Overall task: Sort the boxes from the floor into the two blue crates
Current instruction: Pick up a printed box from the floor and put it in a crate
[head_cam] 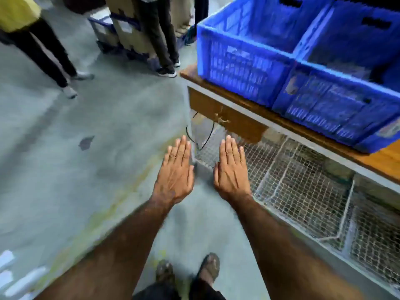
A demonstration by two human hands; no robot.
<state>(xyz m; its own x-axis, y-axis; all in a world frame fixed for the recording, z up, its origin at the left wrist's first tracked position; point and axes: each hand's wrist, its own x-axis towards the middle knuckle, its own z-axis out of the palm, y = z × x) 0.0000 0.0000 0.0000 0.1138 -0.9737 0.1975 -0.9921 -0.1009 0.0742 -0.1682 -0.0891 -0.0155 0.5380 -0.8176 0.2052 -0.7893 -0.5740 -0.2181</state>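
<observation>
**Hands empty, no box yet in reach**

Two blue slatted plastic crates: near crate (244,61) and far crate (346,92), side by side and touching on the brown wooden worktop (381,156), upper right. Long axes running away from the worktop's front edge, toward the upper right; open tops up, insides too blurred to tell contents. No boxes for sorting plainly visible on the grey concrete floor (65,148); only pale blurred shapes at the lower left edge, unidentifiable.

Left hand (176,172) and right hand (230,169) held out flat, palms down, fingers (184,146) straight and together, holding nothing, pointing toward the worktop's corner.

Probably an early or between-boxes step. Next: locating a box on the floor, bending, gripping, lifting to a crate.

Wire-mesh panels (303,191) below the worktop; bystanders' legs (162,40) and cardboard cartons (127,31) well apart, upper left.
</observation>
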